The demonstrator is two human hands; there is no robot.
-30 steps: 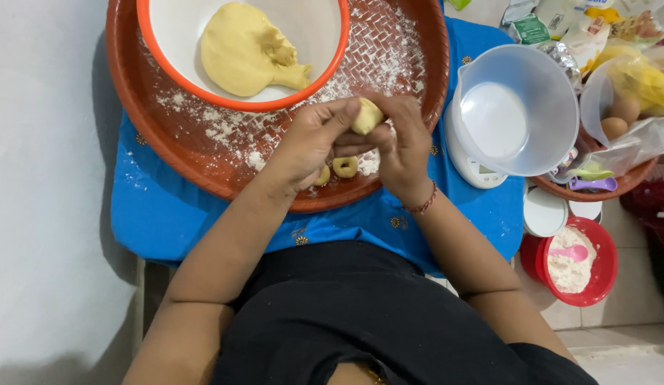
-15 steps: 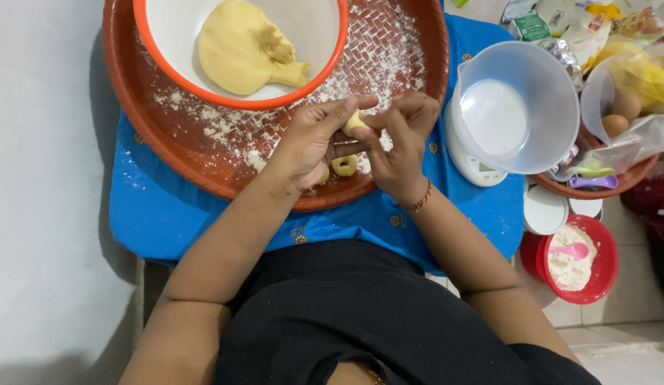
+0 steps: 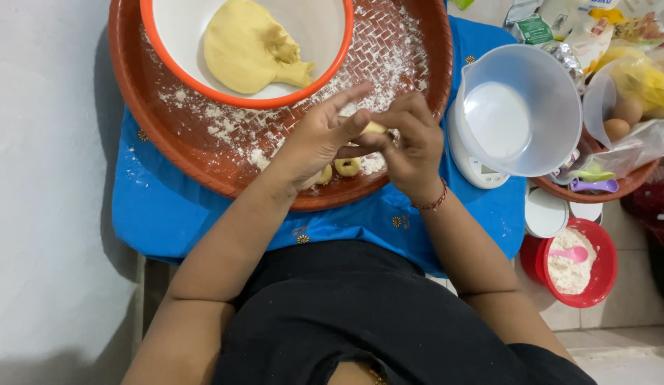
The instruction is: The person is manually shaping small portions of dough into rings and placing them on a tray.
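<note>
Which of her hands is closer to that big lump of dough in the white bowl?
Left. The left hand sits just below the dough lump; the right hand is farther right.

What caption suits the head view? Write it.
Both hands, left hand and right hand, pinch a dough piece over a floured tray.

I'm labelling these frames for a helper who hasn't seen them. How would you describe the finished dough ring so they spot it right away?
Start at the big brown woven tray dusted with flour, on the blue cloth. Near its front rim, just below the left hand and right hand, lies the dough ring. Unlike the large smooth dough lump in the white bowl, it is tiny with a hole through it.
</note>
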